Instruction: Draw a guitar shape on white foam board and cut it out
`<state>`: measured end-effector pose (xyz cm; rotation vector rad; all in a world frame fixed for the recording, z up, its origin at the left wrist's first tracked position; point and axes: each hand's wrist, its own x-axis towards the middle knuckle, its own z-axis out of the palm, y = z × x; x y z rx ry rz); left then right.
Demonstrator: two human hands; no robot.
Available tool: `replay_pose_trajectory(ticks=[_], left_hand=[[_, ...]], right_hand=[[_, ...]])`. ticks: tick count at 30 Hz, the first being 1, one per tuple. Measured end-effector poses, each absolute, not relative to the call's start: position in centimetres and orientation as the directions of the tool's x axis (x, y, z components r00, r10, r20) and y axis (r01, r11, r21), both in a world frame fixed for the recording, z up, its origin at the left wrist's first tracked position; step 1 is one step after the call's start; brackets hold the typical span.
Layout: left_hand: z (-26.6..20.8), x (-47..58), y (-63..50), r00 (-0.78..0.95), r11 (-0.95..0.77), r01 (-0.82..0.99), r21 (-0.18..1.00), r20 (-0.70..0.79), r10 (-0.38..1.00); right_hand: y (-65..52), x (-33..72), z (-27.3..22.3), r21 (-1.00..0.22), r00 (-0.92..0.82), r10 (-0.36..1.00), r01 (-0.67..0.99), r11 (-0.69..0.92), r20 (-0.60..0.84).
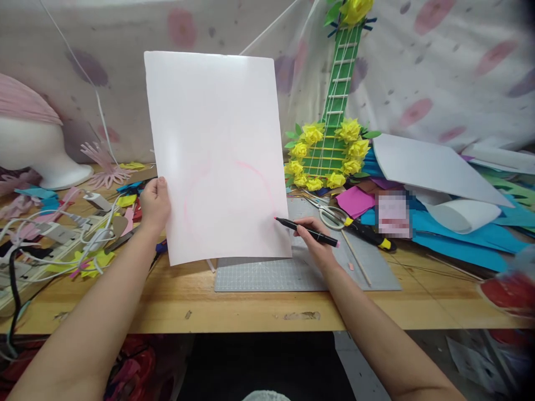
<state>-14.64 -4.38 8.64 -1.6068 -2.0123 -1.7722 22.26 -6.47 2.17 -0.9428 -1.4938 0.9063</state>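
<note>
A white sheet [217, 122] stands upright over the table, its left edge gripped by my left hand [155, 205]. Faint pink curved lines mark the lower half of the sheet, forming an incomplete round outline. My right hand [314, 239] is closed around a black marker [313, 231] with a pink end. The marker's pink tip is at the right end of the curve, near the sheet's right edge. Beneath the sheet lies a grey cutting mat [267, 275], partly hidden by it.
A green paper guitar [330, 122] with yellow flowers stands behind. Scissors [330, 214], a box cutter [371, 234] and a thin stick [357, 259] lie right, near blue sheets [455, 245] and white foam [434, 161]. Cables and a power strip [37, 256] crowd the left, below a white head form [37, 145].
</note>
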Motion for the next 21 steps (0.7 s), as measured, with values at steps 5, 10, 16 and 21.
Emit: replay_pose_trajectory(ticks=[5,10,16,21], left_hand=[[8.72,-14.51,-4.32,-0.482,-0.174,0.655,0.735,0.585,0.652],[8.59,-14.70,-4.11,-0.456,-0.173,0.683,0.710,0.599,0.659],[8.68,-14.52,-4.17,-0.465,-0.148,0.701,0.698,0.604,0.647],[8.67,-14.47,-4.18,-0.465,-0.156,0.693,0.704,0.602,0.649]], right_hand=[[-6.59,21.94,1.75,-0.912,-0.050,0.919,0.117,0.394,0.391],[-6.11,21.83,2.08,-0.901,-0.038,0.907,0.103,0.421,0.419],[-6.05,22.15,1.76,-0.904,-0.069,0.912,0.123,0.410,0.404],[-6.21,22.45,1.79,-0.914,-0.110,0.914,0.076,0.400,0.391]])
